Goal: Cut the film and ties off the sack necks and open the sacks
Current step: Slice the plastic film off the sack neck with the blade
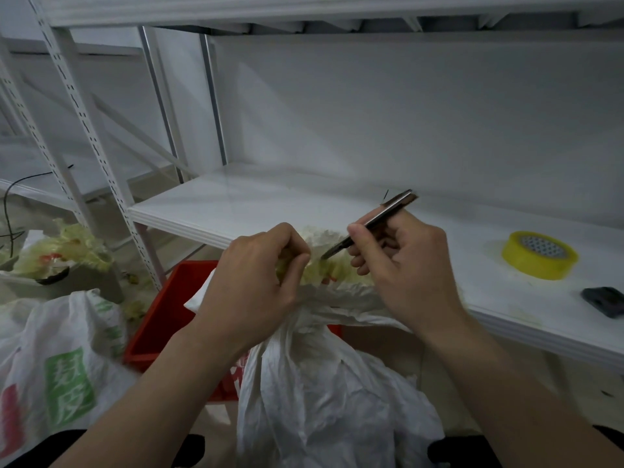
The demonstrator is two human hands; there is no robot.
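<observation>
From the head camera, the left hand [260, 282] is pinching the bunched neck of the white sack [324, 383], its fingers curled round the yellowish film [322, 271] that is wrapping that neck. The right hand [401, 265] is gripping a slim metal knife [381, 219] like a pen, with the blade tip resting at the film just beside the left fingertips. The cut looks likely to go best if the left hand is pulling the film taut while the blade is stroking shallowly and away from those fingers, sparing the sack cloth. The sack is standing directly below both hands, in front of the white shelf [236, 204], its neck lying between them.
</observation>
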